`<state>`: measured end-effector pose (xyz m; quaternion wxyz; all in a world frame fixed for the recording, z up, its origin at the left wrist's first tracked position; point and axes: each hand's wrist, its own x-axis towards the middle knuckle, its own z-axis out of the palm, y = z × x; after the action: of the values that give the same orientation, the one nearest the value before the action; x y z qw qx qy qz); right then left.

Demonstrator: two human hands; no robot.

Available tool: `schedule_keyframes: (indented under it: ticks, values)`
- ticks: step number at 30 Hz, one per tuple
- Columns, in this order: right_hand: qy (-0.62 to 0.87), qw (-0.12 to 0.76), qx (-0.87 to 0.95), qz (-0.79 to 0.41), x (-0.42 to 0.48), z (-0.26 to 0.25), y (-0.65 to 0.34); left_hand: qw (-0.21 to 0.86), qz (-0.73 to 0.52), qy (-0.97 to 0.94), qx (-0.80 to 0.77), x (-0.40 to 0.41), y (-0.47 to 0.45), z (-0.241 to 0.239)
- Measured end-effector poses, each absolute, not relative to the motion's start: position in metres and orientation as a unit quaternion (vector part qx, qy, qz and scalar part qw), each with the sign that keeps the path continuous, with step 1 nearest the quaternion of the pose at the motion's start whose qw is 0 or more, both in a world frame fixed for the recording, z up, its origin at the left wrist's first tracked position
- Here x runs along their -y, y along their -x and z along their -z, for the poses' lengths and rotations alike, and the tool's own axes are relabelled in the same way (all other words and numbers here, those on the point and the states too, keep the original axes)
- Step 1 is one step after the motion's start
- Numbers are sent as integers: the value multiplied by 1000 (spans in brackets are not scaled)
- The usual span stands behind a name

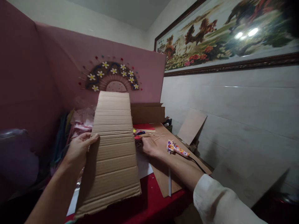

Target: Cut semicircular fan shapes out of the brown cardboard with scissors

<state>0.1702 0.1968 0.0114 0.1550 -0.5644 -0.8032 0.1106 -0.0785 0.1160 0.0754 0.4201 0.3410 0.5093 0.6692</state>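
Observation:
My left hand [79, 147] grips the left edge of a large corrugated cardboard sheet [112, 152], holding it upright and tilted toward me. My right hand [149, 145] reaches out behind the sheet's right edge and rests on the table beside thin wooden sticks [151, 134] and a blue-handled tool [139, 133]; its fingers are hidden by the sheet. A spotted glue gun [177, 149] lies just right of my right hand on a flat brown board [163, 177].
A pink backdrop [70, 62] carries a fan-shaped flower decoration [112, 76]. A cardboard box [147, 112] stands behind the sticks. Cardboard pieces [192, 126] lean on the white wall at right. Pink material [80, 121] is heaped at left. A framed painting [229, 34] hangs above.

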Motion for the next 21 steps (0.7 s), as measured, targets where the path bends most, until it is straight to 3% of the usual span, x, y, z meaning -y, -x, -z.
schedule_keyframes:
  ticks: [6,12,17,21]
  values:
    - [552,119,824,-47,-197,-2,-162,444,-678,-308,-497,-116,81,-51]
    - [552,147,821,-13,-188,-18,-177,427,-694,-283,-507,-115,83,-46]
    - [638,212,741,8,-192,-46,-256,391,-707,-266,-526,-114,85,-48]
    - [673,203,711,-24,-189,-43,-330,385,-704,-256,-539,-113,85,-49]
